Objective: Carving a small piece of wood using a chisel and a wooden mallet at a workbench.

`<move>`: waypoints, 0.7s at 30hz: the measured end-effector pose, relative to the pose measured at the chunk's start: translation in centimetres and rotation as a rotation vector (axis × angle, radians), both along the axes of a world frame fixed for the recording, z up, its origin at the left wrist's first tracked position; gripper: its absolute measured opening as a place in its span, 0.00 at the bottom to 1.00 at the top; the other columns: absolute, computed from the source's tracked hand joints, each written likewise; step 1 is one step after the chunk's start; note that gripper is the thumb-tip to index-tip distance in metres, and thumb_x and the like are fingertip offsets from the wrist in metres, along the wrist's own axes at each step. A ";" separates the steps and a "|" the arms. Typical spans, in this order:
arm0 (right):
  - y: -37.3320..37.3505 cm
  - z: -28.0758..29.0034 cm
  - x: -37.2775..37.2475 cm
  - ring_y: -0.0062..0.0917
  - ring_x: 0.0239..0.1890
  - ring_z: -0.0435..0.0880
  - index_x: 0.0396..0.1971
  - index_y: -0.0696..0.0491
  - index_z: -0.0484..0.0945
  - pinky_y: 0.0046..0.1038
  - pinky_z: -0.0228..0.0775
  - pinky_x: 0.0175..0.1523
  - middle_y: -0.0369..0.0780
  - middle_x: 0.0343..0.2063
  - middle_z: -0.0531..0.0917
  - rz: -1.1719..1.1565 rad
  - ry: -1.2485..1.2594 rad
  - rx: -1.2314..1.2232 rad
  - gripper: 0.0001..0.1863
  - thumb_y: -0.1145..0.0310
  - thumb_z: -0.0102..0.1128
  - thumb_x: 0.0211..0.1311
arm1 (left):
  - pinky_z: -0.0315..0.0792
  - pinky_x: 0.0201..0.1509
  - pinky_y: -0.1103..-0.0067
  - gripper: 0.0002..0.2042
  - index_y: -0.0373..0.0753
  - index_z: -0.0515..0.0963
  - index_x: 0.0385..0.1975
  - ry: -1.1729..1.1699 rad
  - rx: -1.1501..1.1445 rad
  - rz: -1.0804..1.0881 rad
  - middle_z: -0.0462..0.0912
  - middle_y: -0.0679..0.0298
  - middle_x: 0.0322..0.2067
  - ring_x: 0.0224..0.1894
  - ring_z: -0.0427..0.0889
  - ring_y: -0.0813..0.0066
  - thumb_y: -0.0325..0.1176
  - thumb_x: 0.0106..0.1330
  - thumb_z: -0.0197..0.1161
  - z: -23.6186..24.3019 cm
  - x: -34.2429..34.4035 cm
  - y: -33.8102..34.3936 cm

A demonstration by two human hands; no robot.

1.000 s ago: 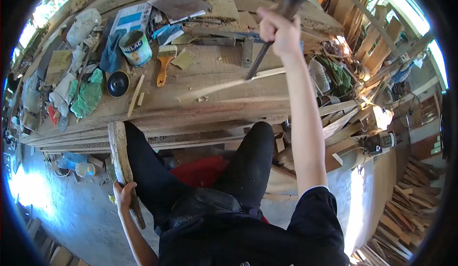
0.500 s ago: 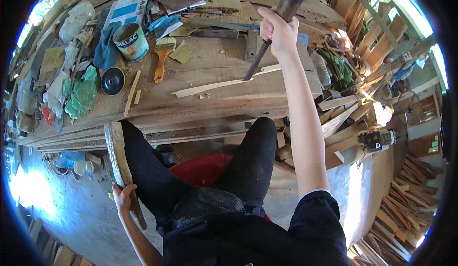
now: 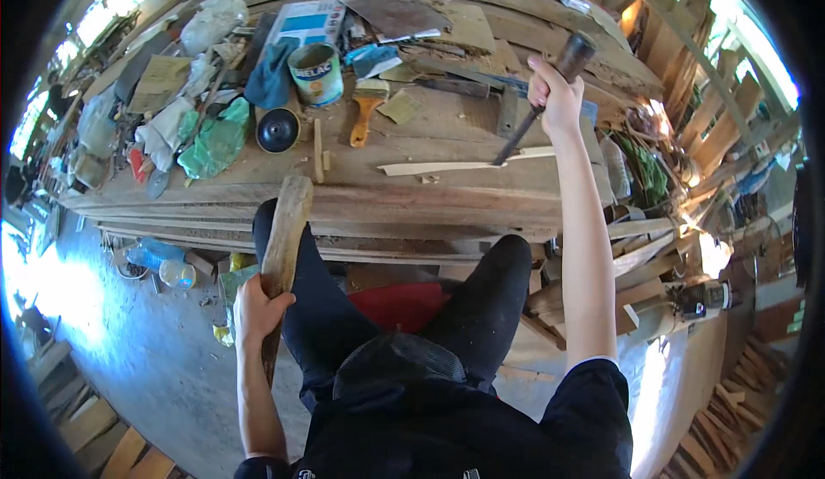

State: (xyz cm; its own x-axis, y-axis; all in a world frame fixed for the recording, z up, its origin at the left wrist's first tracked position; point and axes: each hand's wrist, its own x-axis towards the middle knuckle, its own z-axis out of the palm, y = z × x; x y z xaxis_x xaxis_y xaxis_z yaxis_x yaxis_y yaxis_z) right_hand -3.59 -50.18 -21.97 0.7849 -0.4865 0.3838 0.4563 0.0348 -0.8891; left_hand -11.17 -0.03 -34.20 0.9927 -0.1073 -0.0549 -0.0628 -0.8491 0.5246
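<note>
My right hand is closed around a chisel with a dark, thick handle. The blade slants down and left, its tip meeting a thin pale wood strip that lies near the bench's front edge. My left hand grips the lower part of a long, worn wooden club, held nearly upright over my left thigh. Its wider top end overlaps the bench's front edge in the picture. Fingers of my left hand are partly hidden behind the wood.
On the wooden bench stand a tin can and a round black dish, with a paintbrush beside them. A metal square lies behind the strip. Plastic bags clutter the left; stacked timber fills the lower right.
My left hand has brought the wooden club up and toward the bench, more upright. My right hand keeps the chisel tip on the strip. The whole view has shifted, with the bench appearing further right.
</note>
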 end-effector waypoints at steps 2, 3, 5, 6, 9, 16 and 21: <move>0.2 0.2 0.0 0.15 0.08 0.60 0.12 0.50 0.64 0.21 0.49 0.16 0.29 0.08 0.62 0.004 -0.003 -0.014 0.17 0.72 0.62 0.54 | 0.73 0.35 0.68 0.20 0.29 0.76 0.28 0.058 -0.034 0.053 0.81 0.48 0.25 0.30 0.81 0.54 0.37 0.39 0.70 1.0 0.3 -0.2; 0.2 0.2 0.0 0.15 0.08 0.60 0.12 0.50 0.64 0.21 0.49 0.16 0.29 0.07 0.62 0.004 0.006 -0.008 0.17 0.72 0.62 0.54 | 0.73 0.35 0.67 0.20 0.29 0.77 0.27 0.124 -0.085 0.049 0.80 0.47 0.25 0.31 0.82 0.53 0.38 0.39 0.71 1.5 0.4 -0.1; 0.3 0.4 -0.1 0.15 0.08 0.60 0.13 0.50 0.65 0.21 0.49 0.16 0.29 0.07 0.62 -0.005 0.011 0.009 0.16 0.72 0.62 0.54 | 0.72 0.34 0.68 0.20 0.29 0.77 0.27 0.055 -0.061 0.005 0.80 0.47 0.24 0.30 0.81 0.53 0.38 0.38 0.71 2.1 0.6 0.2; 0.3 0.4 -0.1 0.15 0.08 0.60 0.13 0.50 0.65 0.21 0.49 0.16 0.29 0.07 0.62 0.017 -0.001 0.003 0.16 0.72 0.62 0.54 | 0.72 0.34 0.68 0.20 0.29 0.77 0.26 0.038 0.004 -0.009 0.79 0.47 0.23 0.28 0.81 0.54 0.38 0.38 0.71 2.4 0.7 0.4; 0.5 0.2 -0.3 0.14 0.09 0.60 0.16 0.51 0.66 0.20 0.48 0.15 0.29 0.08 0.64 -0.014 0.006 0.042 0.14 0.74 0.64 0.53 | 0.72 0.32 0.70 0.20 0.29 0.75 0.24 -0.036 -0.270 -0.106 0.78 0.48 0.20 0.25 0.80 0.55 0.39 0.39 0.73 2.9 1.7 -0.3; 2.3 0.0 -0.5 0.14 0.08 0.60 0.17 0.51 0.66 0.19 0.48 0.16 0.29 0.08 0.64 0.019 -0.015 -0.110 0.14 0.74 0.63 0.53 | 0.75 0.41 0.63 0.22 0.27 0.77 0.24 -0.248 -0.034 -0.166 0.79 0.40 0.28 0.37 0.80 0.46 0.46 0.45 0.67 5.5 11.4 -9.5; 3.9 0.3 -0.5 0.13 0.08 0.61 0.12 0.51 0.67 0.19 0.49 0.14 0.30 0.08 0.66 -0.020 0.027 -0.114 0.16 0.73 0.65 0.53 | 0.77 0.43 0.65 0.22 0.27 0.77 0.31 -0.134 0.109 -0.111 0.81 0.44 0.34 0.40 0.82 0.50 0.43 0.45 0.66 5.8 17.6 -15.7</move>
